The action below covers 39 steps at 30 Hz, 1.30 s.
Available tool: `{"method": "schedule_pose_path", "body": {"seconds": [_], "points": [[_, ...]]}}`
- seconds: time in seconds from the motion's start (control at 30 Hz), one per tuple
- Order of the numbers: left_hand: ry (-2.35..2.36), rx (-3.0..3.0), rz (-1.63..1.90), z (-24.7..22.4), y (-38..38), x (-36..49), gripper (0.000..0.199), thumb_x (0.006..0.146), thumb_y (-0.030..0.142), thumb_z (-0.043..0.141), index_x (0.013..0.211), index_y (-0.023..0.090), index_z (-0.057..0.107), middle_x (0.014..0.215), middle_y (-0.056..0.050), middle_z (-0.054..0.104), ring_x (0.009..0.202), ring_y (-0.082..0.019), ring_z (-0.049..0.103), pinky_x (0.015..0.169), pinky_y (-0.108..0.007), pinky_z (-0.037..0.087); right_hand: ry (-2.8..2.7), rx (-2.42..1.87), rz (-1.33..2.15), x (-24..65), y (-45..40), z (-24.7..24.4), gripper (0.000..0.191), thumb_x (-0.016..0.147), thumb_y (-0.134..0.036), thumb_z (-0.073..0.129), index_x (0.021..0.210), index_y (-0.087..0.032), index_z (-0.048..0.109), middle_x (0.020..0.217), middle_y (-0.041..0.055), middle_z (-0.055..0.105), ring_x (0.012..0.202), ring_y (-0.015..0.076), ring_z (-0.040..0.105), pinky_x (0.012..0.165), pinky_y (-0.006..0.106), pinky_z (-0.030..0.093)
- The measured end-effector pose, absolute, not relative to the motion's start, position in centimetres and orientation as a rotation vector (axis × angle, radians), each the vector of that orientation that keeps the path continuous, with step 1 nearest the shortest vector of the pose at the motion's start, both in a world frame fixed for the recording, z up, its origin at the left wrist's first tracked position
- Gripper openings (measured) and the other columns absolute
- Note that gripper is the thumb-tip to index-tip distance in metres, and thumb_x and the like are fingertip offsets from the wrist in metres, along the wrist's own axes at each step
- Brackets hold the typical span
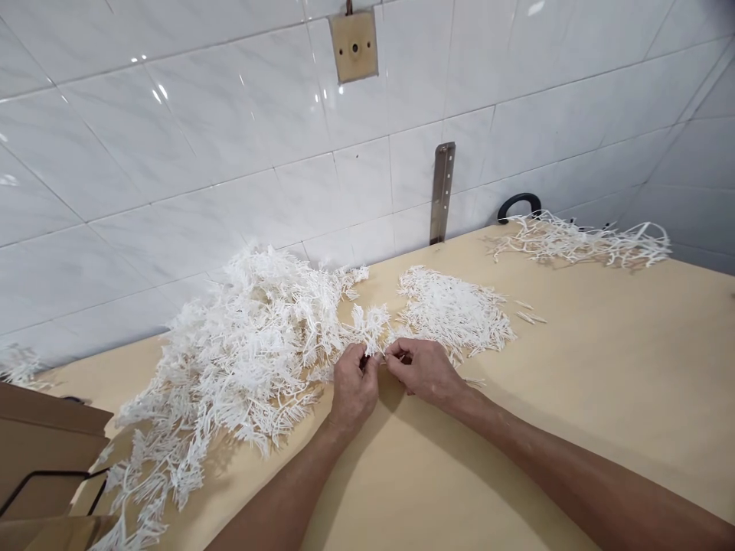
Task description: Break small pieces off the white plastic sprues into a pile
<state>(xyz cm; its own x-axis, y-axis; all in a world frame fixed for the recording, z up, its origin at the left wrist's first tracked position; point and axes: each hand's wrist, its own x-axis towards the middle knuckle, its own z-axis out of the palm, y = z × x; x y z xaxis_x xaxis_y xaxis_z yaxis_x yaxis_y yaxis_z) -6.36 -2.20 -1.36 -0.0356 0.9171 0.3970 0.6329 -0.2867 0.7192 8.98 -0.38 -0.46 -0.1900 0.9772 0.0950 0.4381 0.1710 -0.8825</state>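
Observation:
My left hand [354,386] is closed on a small white branched plastic piece [369,327], whose thin prongs stand up above the fingers. Thumb and forefinger of my right hand [423,370] are pinched together right beside it, at the lower end of the piece; what lies between those fingertips is too small to make out. On the left spreads a large tangled heap of similar white branched pieces [246,344]. Just beyond my right hand lies a lower pile of short, thin white pieces [456,310], with a few loose ones at its right side.
Long stringy white strands [586,241] lie at the table's back right, by a black curved handle [520,200]. A metal bracket [442,191] stands against the tiled wall [230,115]. A cardboard box [46,444] is at the left edge of the tan table [602,367].

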Motion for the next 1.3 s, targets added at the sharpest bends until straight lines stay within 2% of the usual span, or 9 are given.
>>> {"method": "schedule_pose_path", "body": {"seconds": [0.2,0.4,0.57,0.63,0.7,0.87,0.93,1.07,1.3], "points": [[1.61,1.892,1.259,-1.7,-2.2,-6.5,0.026,0.087,0.03,0.052,0.067,0.02,0.039,0.065,0.003,0.041,0.064,-0.013,0.04,0.06,-0.026,0.032,-1.615,-1.392,1.266,8.7,-0.2,-0.8,0.012,0.076,-0.026,0.053,0.073,-0.02,0.063,0.052,-0.0036,0.062,0.039,0.0128,0.058,0.038,0.021,0.044],[1.418,1.73,1.222,-1.5,-2.2,-6.5,0.03,0.088,0.039,0.055,0.069,0.02,0.041,0.061,0.005,0.039,0.059,-0.011,0.038,0.056,-0.024,0.032,-1.797,-1.337,0.637,8.8,0.1,-1.4,0.013,0.078,-0.023,0.053,0.07,-0.019,0.062,0.065,0.0021,0.068,0.059,0.0151,0.065,0.058,0.025,0.051],[1.466,1.722,1.231,-1.6,-2.2,-6.6,0.036,0.087,0.041,0.055,0.065,0.021,0.036,0.06,0.005,0.033,0.058,-0.011,0.035,0.054,-0.024,0.029,-1.741,-1.405,1.019,11.1,0.2,0.9,0.013,0.079,-0.03,0.055,0.073,-0.019,0.061,0.059,-0.001,0.066,0.04,0.0126,0.058,0.039,0.022,0.046],[1.474,1.712,1.228,-1.8,-2.0,-6.8,0.035,0.088,0.041,0.054,0.066,0.02,0.037,0.061,0.005,0.035,0.059,-0.011,0.035,0.055,-0.024,0.029,-1.671,-1.46,0.921,12.9,0.8,1.8,0.011,0.077,-0.029,0.057,0.074,-0.02,0.062,0.06,-0.0006,0.066,0.042,0.0131,0.06,0.04,0.022,0.046],[1.461,1.712,1.222,-1.9,-1.9,-6.9,0.033,0.088,0.04,0.053,0.066,0.02,0.038,0.062,0.005,0.035,0.06,-0.011,0.035,0.056,-0.025,0.029,-1.591,-1.581,0.755,14.7,1.7,2.4,0.011,0.078,-0.03,0.058,0.077,-0.02,0.062,0.064,0.0007,0.067,0.044,0.0139,0.061,0.043,0.025,0.048],[1.448,1.738,1.184,-1.6,-2.0,-6.7,0.032,0.088,0.036,0.052,0.065,0.021,0.036,0.063,0.004,0.035,0.061,-0.012,0.036,0.059,-0.025,0.03,-1.643,-1.607,0.237,16.6,2.6,2.4,0.008,0.078,-0.027,0.06,0.083,-0.022,0.063,0.088,0.0063,0.072,0.064,0.0183,0.065,0.072,0.036,0.053],[1.446,1.773,1.176,-1.3,-2.1,-6.6,0.032,0.088,0.034,0.051,0.064,0.02,0.036,0.063,0.004,0.035,0.062,-0.012,0.037,0.06,-0.026,0.03,-1.683,-1.478,0.32,15.7,1.8,2.5,0.013,0.083,-0.032,0.057,0.083,-0.022,0.066,0.083,0.0037,0.072,0.063,0.0165,0.065,0.069,0.033,0.053],[1.443,1.847,1.163,-1.0,-2.2,-6.3,0.031,0.088,0.031,0.052,0.064,0.021,0.036,0.065,0.003,0.039,0.064,-0.013,0.039,0.061,-0.027,0.031,-1.801,-1.41,0.885,12.7,-0.2,2.4,0.027,0.085,-0.042,0.055,0.09,-0.021,0.071,0.059,-0.0017,0.064,0.04,0.012,0.056,0.041,0.023,0.045],[1.441,1.983,1.094,-1.1,-2.3,-6.1,0.029,0.087,0.028,0.051,0.063,0.021,0.035,0.065,0.002,0.042,0.065,-0.014,0.041,0.06,-0.028,0.032,-1.843,-1.429,1.174,11.4,-0.4,1.4,0.024,0.086,-0.035,0.054,0.084,-0.019,0.071,0.054,-0.0027,0.062,0.036,0.0106,0.058,0.036,0.018,0.04]]}}
